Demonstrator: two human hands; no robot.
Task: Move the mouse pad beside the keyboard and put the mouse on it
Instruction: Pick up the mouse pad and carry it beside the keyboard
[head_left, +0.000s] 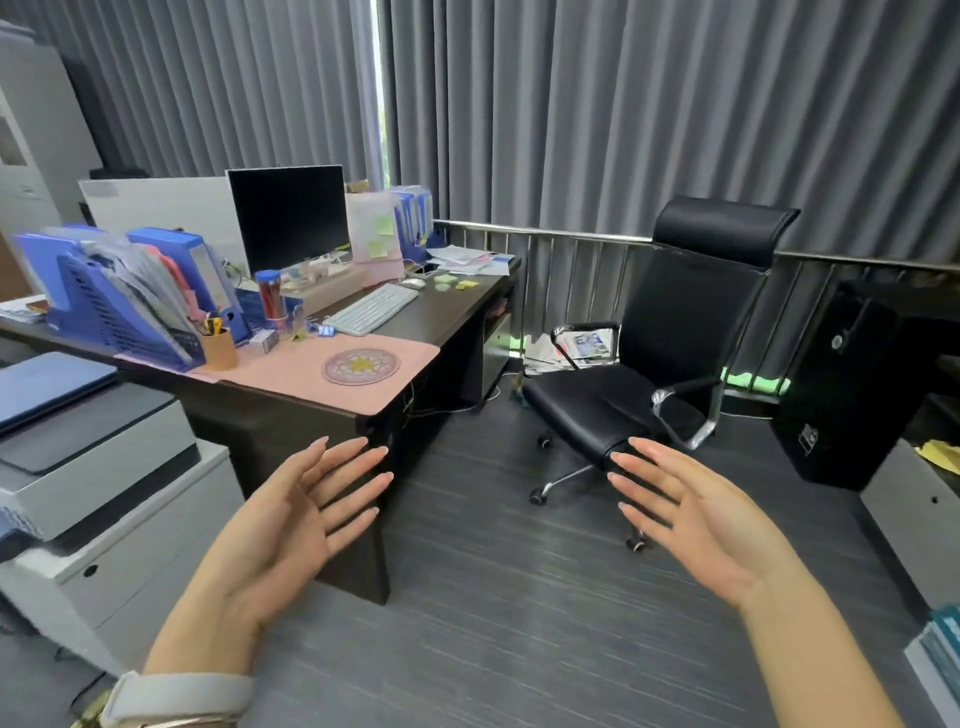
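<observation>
A round pink mouse pad (362, 366) with a star pattern lies on a pink desk mat (291, 376) at the near end of a dark desk (447, 317). Beyond it sits a white keyboard (372, 309), and a white mouse (413, 283) rests just past the keyboard's far end. My left hand (291, 512) and my right hand (691, 512) hover open, palms facing each other, in front of the desk and well short of it. Both hands hold nothing.
A black office chair (670, 343) stands right of the desk. Blue file racks (119, 296), a pen cup (218, 348), a red-filled tube (270, 301) and a monitor (288, 218) crowd the desk's left and back. A printer (98, 467) stands at my left.
</observation>
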